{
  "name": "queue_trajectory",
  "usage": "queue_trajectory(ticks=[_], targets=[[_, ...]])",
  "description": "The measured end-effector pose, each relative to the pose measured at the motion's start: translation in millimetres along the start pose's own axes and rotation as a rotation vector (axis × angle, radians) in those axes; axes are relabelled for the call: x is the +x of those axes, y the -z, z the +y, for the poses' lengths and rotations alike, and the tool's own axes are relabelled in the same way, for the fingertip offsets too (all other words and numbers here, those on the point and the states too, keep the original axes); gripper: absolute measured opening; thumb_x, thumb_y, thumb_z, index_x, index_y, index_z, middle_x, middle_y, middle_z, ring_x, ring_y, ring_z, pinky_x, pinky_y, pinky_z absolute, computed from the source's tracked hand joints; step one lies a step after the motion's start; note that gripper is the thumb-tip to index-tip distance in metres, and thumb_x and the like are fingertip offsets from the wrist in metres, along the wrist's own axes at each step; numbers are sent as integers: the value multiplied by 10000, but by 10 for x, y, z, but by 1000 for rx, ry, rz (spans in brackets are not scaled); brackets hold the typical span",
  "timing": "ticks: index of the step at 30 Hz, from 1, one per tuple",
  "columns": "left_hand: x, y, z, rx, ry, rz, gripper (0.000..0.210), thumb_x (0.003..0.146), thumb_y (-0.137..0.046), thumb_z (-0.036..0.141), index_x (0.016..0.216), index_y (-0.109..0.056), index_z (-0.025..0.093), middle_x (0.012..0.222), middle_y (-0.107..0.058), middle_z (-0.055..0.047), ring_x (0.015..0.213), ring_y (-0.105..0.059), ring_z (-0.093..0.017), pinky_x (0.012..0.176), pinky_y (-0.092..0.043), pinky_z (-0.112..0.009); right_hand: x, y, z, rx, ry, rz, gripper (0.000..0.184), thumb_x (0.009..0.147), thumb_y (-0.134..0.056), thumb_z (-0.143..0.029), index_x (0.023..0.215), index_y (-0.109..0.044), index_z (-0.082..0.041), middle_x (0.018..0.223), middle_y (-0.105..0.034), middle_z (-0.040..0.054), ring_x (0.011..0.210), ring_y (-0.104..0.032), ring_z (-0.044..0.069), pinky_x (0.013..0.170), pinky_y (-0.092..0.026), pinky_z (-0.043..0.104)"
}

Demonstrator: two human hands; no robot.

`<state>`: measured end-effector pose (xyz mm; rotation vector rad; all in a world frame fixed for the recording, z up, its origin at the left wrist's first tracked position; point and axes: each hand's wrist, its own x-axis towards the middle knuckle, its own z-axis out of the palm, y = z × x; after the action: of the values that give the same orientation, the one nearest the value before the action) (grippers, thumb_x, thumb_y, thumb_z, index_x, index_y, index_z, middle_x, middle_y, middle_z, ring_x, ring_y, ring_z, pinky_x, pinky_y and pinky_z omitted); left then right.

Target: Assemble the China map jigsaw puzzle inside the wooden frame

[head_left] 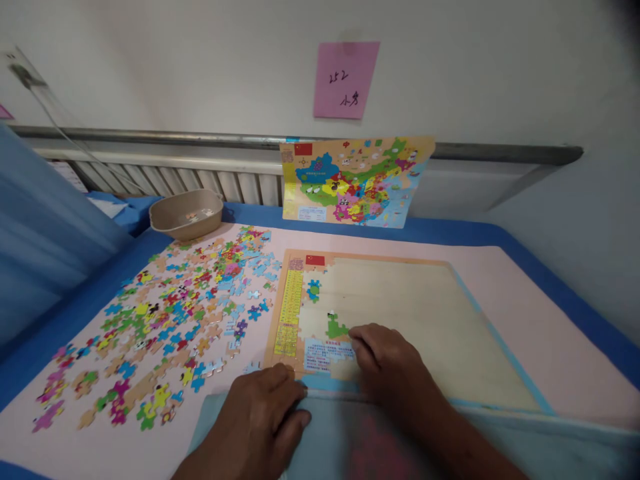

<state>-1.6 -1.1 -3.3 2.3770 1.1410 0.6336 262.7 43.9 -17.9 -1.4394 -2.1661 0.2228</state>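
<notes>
A puzzle board (pixel 400 293) with a bare pale middle lies in front of me. My right hand (pixel 387 360) has thumb and forefinger pinched together at the right end of a green puzzle piece (pixel 337 327), inside the board. The fingertips partly cover that end. My left hand (pixel 265 413) rests on the board's lower left corner, fingers bent and thumb apart, with nothing seen in it. Joined pieces fill the board's left side, among them a yellow text strip (pixel 290 313), a red flag (pixel 315 260) and a pale blue text block (pixel 325 357). A blue and green piece (pixel 313 290) lies nearby.
Loose puzzle pieces (pixel 175 307) are spread over the pink sheet to the left. Behind them stands a beige basket (pixel 187 217). A printed map picture (pixel 357 183) leans by the metal rail (pixel 210 139). A blue curtain (pixel 50 247) hangs at far left.
</notes>
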Motion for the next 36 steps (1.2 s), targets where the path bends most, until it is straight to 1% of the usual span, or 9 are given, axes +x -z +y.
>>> queue_trajectory(ticks=[6,11,15,18,23,26,29,33,36], targets=[[-5,11,4,-7,12,-19,161,994,-550,209,995,-711,211,832,-681,-42,749,-681,-231,632,-510,-357,7,2,-27,-1,-6,30,274,1044,-431,-210,1016,-704,-201,961,-770,64,860,-706,235,795,-499,373],[-8,11,0,-14,1,-9,145,987,-554,204,1006,-698,210,842,-684,-45,765,-679,-218,652,-510,-342,12,0,-29,-25,9,51,291,1050,-426,-219,1035,-716,-201,965,-785,57,852,-726,233,780,-519,374],[-5,12,-3,-13,2,-7,130,985,-553,203,950,-678,212,824,-679,-37,748,-673,-213,628,-492,-331,4,19,-32,-21,3,40,294,1054,-422,-222,1039,-715,-202,972,-787,56,851,-731,230,779,-527,374],[1,24,3,-6,-6,0,140,994,-544,204,988,-684,213,829,-681,-36,736,-674,-217,624,-501,-342,0,28,-26,-7,-7,37,295,1054,-422,-230,1036,-716,-205,977,-790,56,855,-738,234,774,-533,379],[-9,18,17,38,-36,-10,136,1003,-540,201,991,-674,215,831,-680,-39,730,-681,-226,604,-514,-350,30,23,-20,23,-33,29,322,1060,-399,-262,1020,-714,-211,958,-792,47,845,-753,230,751,-546,371],[-41,-19,28,134,-67,23,125,990,-542,166,1013,-655,214,866,-694,-52,749,-684,-236,624,-540,-364,42,27,-15,28,-19,30,326,1055,-394,-265,1006,-712,-213,942,-794,45,837,-760,229,742,-557,367],[-71,-55,38,197,-113,66,93,953,-562,140,956,-625,208,859,-699,-49,748,-686,-228,644,-563,-370,27,19,25,14,-9,46,311,1050,-414,-291,989,-710,-219,945,-796,55,839,-766,239,726,-569,371],[-86,-98,0,250,-148,123,63,922,-601,166,879,-599,213,808,-689,-26,685,-661,-205,580,-536,-359,2,-59,133,-3,3,82,304,1038,-443,-355,1000,-724,-244,959,-801,62,831,-774,259,714,-595,403],[-89,-137,-50,307,-155,183,94,937,-593,170,858,-584,220,795,-687,-19,653,-639,-186,559,-508,-345,-11,-120,199,23,2,69,302,1024,-458,-384,1020,-732,-258,989,-803,62,846,-775,271,734,-618,429]])
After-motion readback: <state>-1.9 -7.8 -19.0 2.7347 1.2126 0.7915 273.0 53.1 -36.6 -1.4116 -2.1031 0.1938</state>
